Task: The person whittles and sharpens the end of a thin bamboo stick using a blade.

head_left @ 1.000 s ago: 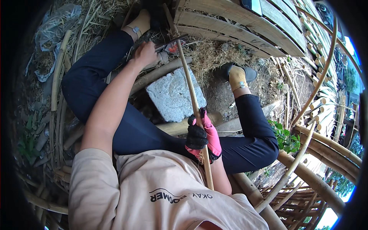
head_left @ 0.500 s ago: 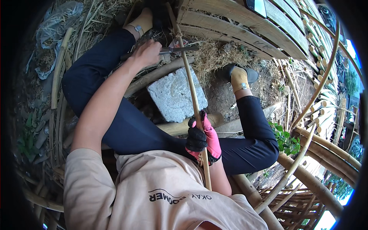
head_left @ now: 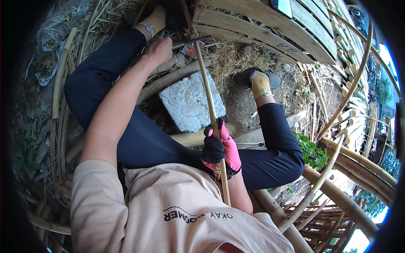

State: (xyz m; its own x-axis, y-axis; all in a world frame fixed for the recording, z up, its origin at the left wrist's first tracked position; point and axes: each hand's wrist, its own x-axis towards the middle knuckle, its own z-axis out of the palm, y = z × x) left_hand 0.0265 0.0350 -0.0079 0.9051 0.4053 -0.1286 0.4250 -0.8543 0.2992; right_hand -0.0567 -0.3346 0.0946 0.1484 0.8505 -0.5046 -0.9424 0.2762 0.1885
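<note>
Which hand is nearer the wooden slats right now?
Left. The bare left hand, holding a knife, is just left of the wooden slats; the gloved right hand, gripping a bamboo strip, is farther off, near the lap.

Right of the stone block (head_left: 185, 105), soil (head_left: 239, 105) leaves room to pass as far as the shod foot (head_left: 260, 83). Over the block the wooden stick (head_left: 206, 84) slants across — gloved right grip (head_left: 228, 147) by the block's near edge. Beyond the block, a log (head_left: 168, 81), the dark-bladed tool (head_left: 183, 43) in the left grip (head_left: 159, 49) and a slatted wooden panel (head_left: 257, 20) stand in the way.
</note>
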